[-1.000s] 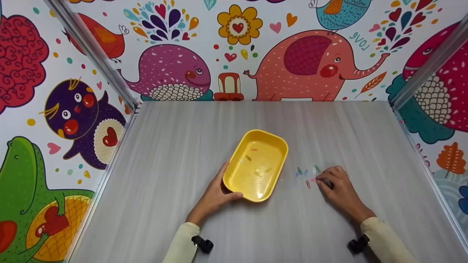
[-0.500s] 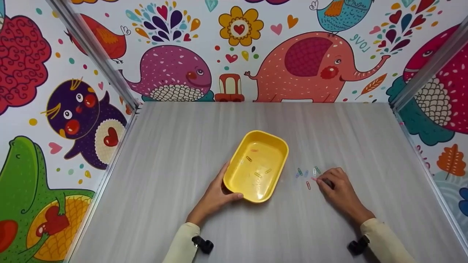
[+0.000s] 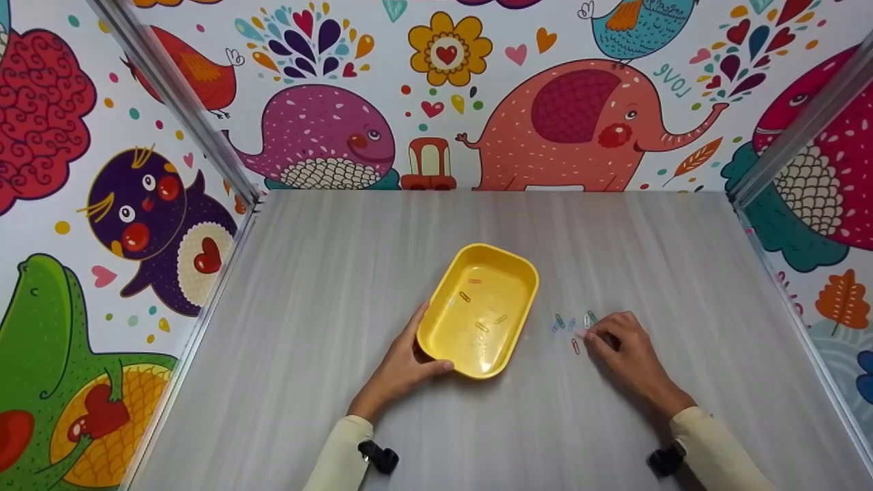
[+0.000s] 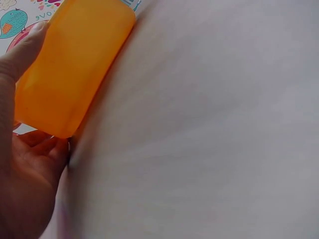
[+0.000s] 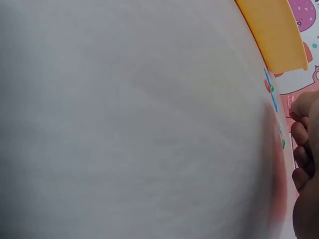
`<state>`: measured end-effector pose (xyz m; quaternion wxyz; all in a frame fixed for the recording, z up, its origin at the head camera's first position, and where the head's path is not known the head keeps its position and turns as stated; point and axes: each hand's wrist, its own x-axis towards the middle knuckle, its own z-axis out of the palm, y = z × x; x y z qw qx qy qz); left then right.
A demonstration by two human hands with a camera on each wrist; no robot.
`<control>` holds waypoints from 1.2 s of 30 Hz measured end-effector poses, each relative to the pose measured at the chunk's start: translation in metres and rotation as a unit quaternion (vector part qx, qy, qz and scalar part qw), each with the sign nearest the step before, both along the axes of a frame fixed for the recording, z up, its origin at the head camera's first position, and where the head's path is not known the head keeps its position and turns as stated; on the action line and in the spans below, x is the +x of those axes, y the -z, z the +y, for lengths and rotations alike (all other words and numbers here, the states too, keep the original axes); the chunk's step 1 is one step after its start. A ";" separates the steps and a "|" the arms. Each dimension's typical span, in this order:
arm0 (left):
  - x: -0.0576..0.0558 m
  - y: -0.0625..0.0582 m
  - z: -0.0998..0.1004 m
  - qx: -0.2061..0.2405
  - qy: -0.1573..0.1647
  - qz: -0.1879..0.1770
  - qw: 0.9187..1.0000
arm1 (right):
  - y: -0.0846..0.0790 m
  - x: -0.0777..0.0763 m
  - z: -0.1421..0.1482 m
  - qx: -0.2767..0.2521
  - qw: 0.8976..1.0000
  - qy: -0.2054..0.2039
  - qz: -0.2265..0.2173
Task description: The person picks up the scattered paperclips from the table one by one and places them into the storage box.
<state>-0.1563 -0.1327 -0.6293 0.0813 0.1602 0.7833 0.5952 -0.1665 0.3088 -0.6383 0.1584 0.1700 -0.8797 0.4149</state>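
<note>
A yellow plastic tray [image 3: 494,290] stands on the table with several paper clips inside. My left hand [image 3: 399,372] grips its near left corner, the thumb over the rim and the fingers along the outer side. In the left wrist view the tray's outer wall [image 4: 75,64] glows orange between thumb and fingers. Right of the tray, my right hand [image 3: 629,351] pinches a pink paper clip [image 5: 290,102] between thumb and forefinger, the other fingers curled. Beside those fingertips lie a red paper clip [image 3: 575,346], a green paper clip [image 3: 560,320] and a few blue, white and green ones.
The grey wood-grain table [image 3: 327,273] is bounded by walls printed with cartoon animals. Metal rails [image 3: 191,109] run along the left and right corners. A black wrist camera [image 3: 378,457] sits on each cream sleeve [image 3: 341,450].
My right hand has shifted slightly left, and its fingers have tightened on the pink paper clip, which now shows less. The left hand and the tray have stayed in place.
</note>
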 end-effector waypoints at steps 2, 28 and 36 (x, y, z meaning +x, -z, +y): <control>0.000 0.000 0.000 0.003 0.002 0.004 1.000 | -0.001 0.000 -0.001 -0.004 1.000 -0.005 0.000; 0.000 0.000 0.000 -0.010 -0.005 0.001 1.000 | -0.021 -0.006 -0.025 -0.003 0.996 -0.082 0.032; 0.000 0.000 0.000 -0.010 -0.006 0.005 1.000 | -0.028 -0.014 -0.036 0.000 0.990 -0.113 0.078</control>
